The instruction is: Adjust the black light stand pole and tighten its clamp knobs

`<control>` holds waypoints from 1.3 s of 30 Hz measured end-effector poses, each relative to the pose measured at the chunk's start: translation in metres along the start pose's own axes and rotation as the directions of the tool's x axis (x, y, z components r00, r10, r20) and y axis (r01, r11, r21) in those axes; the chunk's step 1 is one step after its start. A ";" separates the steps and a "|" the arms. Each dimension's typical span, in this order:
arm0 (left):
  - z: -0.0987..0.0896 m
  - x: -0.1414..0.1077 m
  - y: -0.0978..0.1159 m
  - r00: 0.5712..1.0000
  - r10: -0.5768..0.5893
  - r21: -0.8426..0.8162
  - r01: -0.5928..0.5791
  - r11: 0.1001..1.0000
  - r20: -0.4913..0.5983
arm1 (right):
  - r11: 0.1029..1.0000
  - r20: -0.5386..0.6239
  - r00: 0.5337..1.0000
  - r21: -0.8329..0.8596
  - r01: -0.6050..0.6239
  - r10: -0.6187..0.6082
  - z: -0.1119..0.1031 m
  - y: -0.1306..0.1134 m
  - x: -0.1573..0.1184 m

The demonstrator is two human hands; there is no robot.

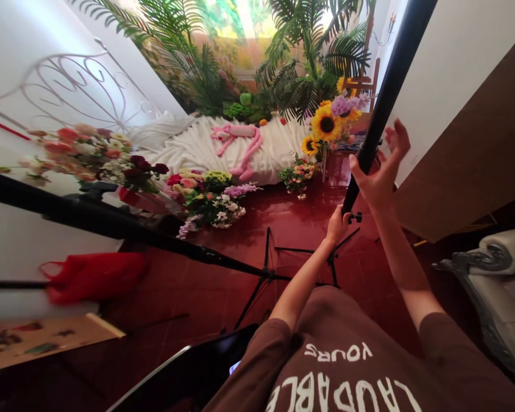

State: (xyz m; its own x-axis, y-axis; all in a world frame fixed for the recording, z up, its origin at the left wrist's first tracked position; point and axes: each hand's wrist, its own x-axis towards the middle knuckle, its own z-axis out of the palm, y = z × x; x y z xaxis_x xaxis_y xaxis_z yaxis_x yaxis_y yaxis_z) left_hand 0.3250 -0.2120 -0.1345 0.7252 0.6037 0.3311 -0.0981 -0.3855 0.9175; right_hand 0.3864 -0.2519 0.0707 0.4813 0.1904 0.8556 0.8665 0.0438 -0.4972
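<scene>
A black light stand [386,94] leans up toward the top right, its pole passing in front of me. My left hand [337,225] is wrapped round the lower pole, close beside a black clamp knob [355,217]. Higher up, my right hand [381,180] is open with its fingers spread. Its thumb lies at the pole's edge; whether it touches I cannot tell. Thin tripod legs [332,266] stand on the floor below my hands.
Another black stand [236,265] slants across the left. Flower bouquets [217,200], sunflowers [327,123] and a white-draped bed [189,143] with a pink plush toy [242,133] are ahead. A red bag [90,277] hangs left; a carved sofa [493,263] stands right.
</scene>
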 end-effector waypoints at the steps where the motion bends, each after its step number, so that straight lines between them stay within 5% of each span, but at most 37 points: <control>1: 0.001 0.000 0.000 1.000 0.002 0.001 -0.002 1.000 -0.002 | 1.000 0.010 1.000 0.013 0.019 -0.019 0.006 0.000 0.011; 6: 0.004 -0.002 -0.005 1.000 -0.008 -0.009 0.008 1.000 -0.025 | 0.993 0.190 0.981 0.110 -0.049 0.027 0.020 0.014 0.024; 11: 0.002 -0.003 -0.008 1.000 0.003 -0.013 -0.003 1.000 0.001 | 0.997 0.163 0.986 0.071 -0.041 0.029 0.020 0.024 0.011; 22: 0.002 -0.002 -0.009 1.000 0.008 -0.018 -0.008 1.000 0.014 | 0.957 0.130 0.949 -0.058 -0.283 0.288 0.024 0.046 -0.080; 28: 0.005 -0.001 -0.018 0.998 0.057 -0.031 -0.056 0.998 0.014 | 0.960 0.156 0.949 -0.102 -0.260 0.274 0.025 0.053 -0.088; 33: 0.006 -0.001 -0.019 0.996 0.087 -0.078 -0.086 0.993 0.010 | 0.982 0.324 0.927 -0.062 -0.176 0.187 0.004 0.051 -0.090; 39: 0.004 -0.003 -0.009 0.998 0.061 -0.074 -0.061 0.995 -0.001 | 0.983 0.370 0.911 -0.050 -0.176 0.182 -0.052 0.058 -0.134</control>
State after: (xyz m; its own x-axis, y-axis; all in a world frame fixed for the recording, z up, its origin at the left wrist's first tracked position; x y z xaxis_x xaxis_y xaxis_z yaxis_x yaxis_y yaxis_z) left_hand 0.3262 -0.2136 -0.1448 0.7170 0.5797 0.3872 -0.1924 -0.3693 0.9092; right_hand 0.3788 -0.3263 -0.0648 0.5475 0.5439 0.6359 0.7737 -0.0396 -0.6323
